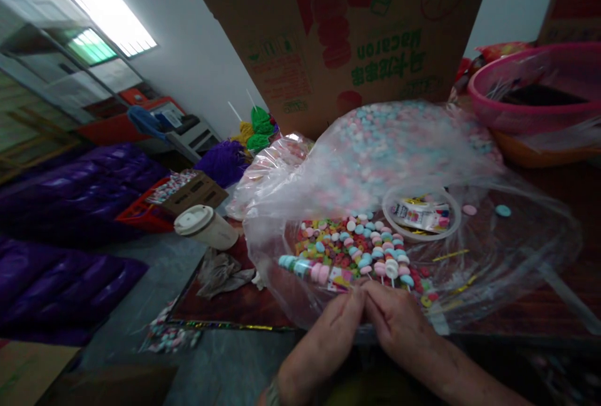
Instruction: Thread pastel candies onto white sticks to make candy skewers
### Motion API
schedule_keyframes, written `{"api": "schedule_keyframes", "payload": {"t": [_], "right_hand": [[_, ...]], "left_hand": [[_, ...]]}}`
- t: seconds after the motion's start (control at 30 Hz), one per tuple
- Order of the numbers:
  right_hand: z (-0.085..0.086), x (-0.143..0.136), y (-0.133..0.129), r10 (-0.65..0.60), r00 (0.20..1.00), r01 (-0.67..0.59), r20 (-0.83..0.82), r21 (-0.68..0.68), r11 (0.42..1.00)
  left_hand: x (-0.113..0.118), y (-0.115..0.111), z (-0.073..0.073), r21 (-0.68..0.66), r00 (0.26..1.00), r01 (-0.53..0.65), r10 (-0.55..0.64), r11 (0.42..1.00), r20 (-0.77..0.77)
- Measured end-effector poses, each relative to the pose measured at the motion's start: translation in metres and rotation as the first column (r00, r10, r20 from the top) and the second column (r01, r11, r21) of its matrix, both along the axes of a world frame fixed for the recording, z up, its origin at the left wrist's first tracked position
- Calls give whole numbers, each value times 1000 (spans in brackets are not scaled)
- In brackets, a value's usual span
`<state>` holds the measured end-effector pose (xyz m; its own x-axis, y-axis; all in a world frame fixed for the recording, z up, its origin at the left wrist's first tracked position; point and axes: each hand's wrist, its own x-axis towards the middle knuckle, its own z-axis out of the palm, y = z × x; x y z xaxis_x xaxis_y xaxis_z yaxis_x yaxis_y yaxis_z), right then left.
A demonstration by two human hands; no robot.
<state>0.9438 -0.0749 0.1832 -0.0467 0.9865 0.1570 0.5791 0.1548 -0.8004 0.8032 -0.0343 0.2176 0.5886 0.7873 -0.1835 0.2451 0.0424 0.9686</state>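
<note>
My left hand and my right hand meet at the table's front edge, fingertips pinched together. Between them is the lower end of a candy skewer in a clear wrapper with a printed label; it points left, and its stick end is hidden by my fingers. Just beyond lie several bare candy skewers of pink, blue and white discs. Small coloured gummy rings are heaped beside them. A round clear tub holds printed wrappers and gold twist ties.
A big clear bag of pastel candies lies behind, its plastic spread under the work. Left stands a lidded paper cup near a crumpled cloth. A pink basin is at right, a large carton behind. Loose gold ties lie right.
</note>
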Motion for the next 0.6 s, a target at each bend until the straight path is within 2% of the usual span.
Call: {"api": "schedule_keyframes", "payload": {"t": [0.03,0.07,0.1,0.13,0.17,0.2,0.23,0.27,0.33,0.4,0.47,0.5,0.57,0.6], "right_hand": [[3,6,-3,24,1000,-24,-1,-23,999],[7,11,-7,51,999,-50,15,-49,998],[11,16,-11,85,996,-82,30,-79,993],[15,19,-14,126,991,-122,33,-107,987],[20,20,-17,174,985,-170,18,-129,977],[24,21,-18,217,976,-215,-2,-149,965],[27,20,-19,244,969,-245,-24,-168,955],[30,20,-19,254,966,-258,-43,-183,949],[31,19,-18,243,969,-247,-46,-196,949],[28,20,-16,198,977,-210,-80,-194,958],[21,20,-14,119,961,-173,-249,-207,963],[16,19,-14,73,927,-165,-367,-226,960],[6,14,-14,27,834,-203,-551,-262,944],[2,11,-14,27,808,-225,-588,-267,937]], "left_hand": [[-17,1,8,235,986,90,-54,968,-158],[-33,3,16,537,969,82,59,840,-241],[-47,7,21,780,941,67,220,622,-256],[-58,11,23,895,900,123,331,429,-283],[-65,14,23,930,874,202,371,308,-313],[-69,17,20,925,870,284,337,254,-360],[-69,18,15,897,869,346,266,276,-417],[-67,17,8,848,865,397,167,352,-474],[-57,10,-5,710,857,426,2,561,-515],[-46,1,-16,557,870,373,-73,742,-487],[-35,-7,-23,436,917,249,-66,865,-392],[-29,-10,-24,373,943,171,-42,912,-329],[-20,-13,-27,216,977,34,13,976,-212],[-16,-13,-27,134,986,-21,42,991,-161]]}}
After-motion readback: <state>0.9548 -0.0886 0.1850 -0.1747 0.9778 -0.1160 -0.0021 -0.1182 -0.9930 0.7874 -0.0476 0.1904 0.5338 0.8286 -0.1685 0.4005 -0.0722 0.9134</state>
